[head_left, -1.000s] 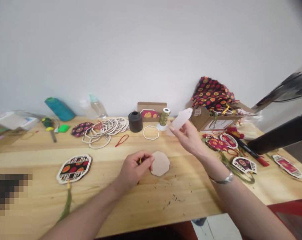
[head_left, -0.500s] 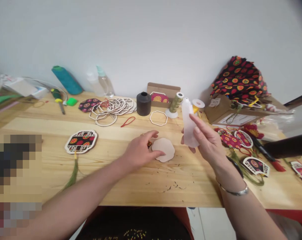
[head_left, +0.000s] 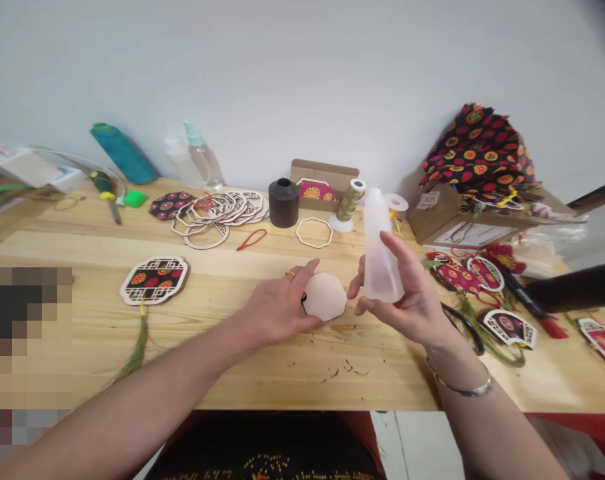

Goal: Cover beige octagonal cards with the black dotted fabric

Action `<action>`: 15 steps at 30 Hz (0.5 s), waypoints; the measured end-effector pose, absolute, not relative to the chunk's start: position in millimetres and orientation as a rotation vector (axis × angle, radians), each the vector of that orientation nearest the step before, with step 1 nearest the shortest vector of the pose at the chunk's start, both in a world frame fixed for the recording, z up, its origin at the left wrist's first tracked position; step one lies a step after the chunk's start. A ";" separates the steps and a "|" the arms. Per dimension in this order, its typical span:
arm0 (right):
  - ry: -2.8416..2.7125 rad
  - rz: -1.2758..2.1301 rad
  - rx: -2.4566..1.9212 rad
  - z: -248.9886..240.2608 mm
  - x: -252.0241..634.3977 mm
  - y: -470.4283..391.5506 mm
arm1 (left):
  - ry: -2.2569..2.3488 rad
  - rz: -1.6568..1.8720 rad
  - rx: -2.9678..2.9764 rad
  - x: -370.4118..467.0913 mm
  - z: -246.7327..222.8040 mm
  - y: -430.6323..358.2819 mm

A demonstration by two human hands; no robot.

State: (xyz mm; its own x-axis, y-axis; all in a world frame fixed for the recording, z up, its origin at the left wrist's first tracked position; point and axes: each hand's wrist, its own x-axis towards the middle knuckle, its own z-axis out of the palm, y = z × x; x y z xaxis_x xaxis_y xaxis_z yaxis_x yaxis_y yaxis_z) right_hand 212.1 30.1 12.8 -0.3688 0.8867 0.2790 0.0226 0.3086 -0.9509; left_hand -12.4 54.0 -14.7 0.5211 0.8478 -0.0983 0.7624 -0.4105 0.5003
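A plain pale scalloped disc (head_left: 325,297) lies on the wooden table in front of me. My left hand (head_left: 282,303) rests at its left edge, thumb at the near side and fingers at the far side, gripping it. A bit of dark patterned fabric shows between hand and disc. My right hand (head_left: 407,287) is wrapped round a translucent white squeeze bottle (head_left: 381,253), held upright just right of the disc with its narrow tip upward.
A finished tasselled ornament (head_left: 155,280) lies to the left. Behind are stacked wooden frames (head_left: 222,217), a black thread cone (head_left: 283,203), a gold thread spool (head_left: 351,203) and a single thin frame (head_left: 315,233). Right stands a cardboard box (head_left: 432,213) with patterned fabric (head_left: 477,150); more ornaments (head_left: 509,328) lie nearby.
My left fingers have closed in on the disc's edge, which has shifted slightly left. The bottle has turned in my right hand, its base now nearer the disc. The whole view has shifted slightly.
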 end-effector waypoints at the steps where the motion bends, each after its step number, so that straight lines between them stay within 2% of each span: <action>1: -1.655 1.169 -0.812 12.2 212.7 29.7 | 1.299 0.233 2.284 -14.1 -15.1 54.5; 6: -1.638 0.976 -0.802 15.7 216.5 29.6 | 1.192 0.220 2.289 -23.1 -14.4 58.3; 15: -1.578 0.984 -0.785 16.7 206.1 30.6 | 1.226 0.273 2.203 -21.7 -9.3 61.2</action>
